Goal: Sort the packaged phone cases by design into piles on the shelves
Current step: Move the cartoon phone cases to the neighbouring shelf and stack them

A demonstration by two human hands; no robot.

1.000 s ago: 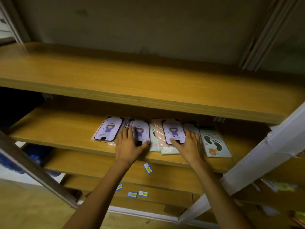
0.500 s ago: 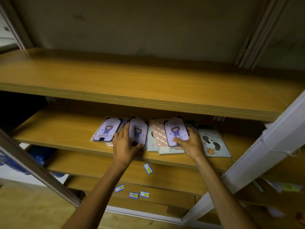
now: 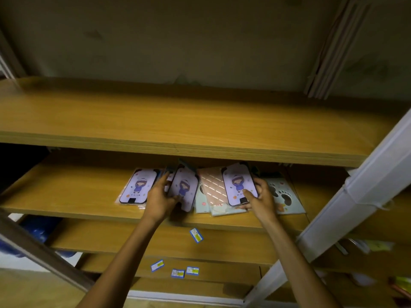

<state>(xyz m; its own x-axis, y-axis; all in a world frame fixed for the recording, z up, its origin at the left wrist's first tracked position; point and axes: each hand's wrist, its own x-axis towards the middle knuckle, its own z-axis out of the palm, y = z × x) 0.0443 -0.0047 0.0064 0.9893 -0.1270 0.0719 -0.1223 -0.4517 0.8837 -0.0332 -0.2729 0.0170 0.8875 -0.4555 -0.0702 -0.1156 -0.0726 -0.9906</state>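
Observation:
Packaged phone cases lie on the middle wooden shelf (image 3: 66,196). A purple girl-design case (image 3: 139,185) lies flat at the left. My left hand (image 3: 159,200) grips a second purple girl case (image 3: 184,188), tilted up off the shelf. My right hand (image 3: 261,200) holds a third purple girl case (image 3: 239,183), raised above the pile with my thumb on its face. Under it lie a pink striped case (image 3: 213,185) and pale blue cases (image 3: 219,210). A paw-print case (image 3: 283,195) sits at the right, partly hidden by my right hand.
A bare upper shelf (image 3: 178,121) overhangs the cases closely. A white upright post (image 3: 367,190) slants at the right, a grey one (image 3: 40,250) at the lower left. Small blue-and-white labels (image 3: 196,235) are stuck on the lower shelves' front edges. Something blue (image 3: 37,227) sits below left.
Both hands went from resting flat on the purple girl cases to gripping them. Each case is now lifted and tilted off the pile.

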